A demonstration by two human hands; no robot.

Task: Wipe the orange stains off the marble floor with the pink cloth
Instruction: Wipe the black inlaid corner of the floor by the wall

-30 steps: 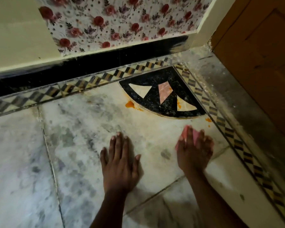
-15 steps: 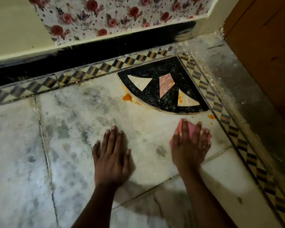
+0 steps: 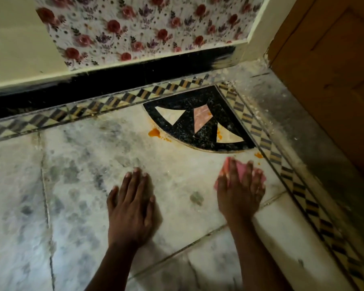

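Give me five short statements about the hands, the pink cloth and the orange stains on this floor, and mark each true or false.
1. The right hand presses the pink cloth onto the pale marble floor. True.
2. The left hand holds a second cloth. False: it lies flat and bare on the marble.
3. An orange stain sits by the curved edge of the black quarter-circle inlay. True.
4. The cloth covers that stain. False: the cloth lies apart from it, nearer the person and to the right.
5. The wall behind carries a blue striped pattern. False: it shows red roses.
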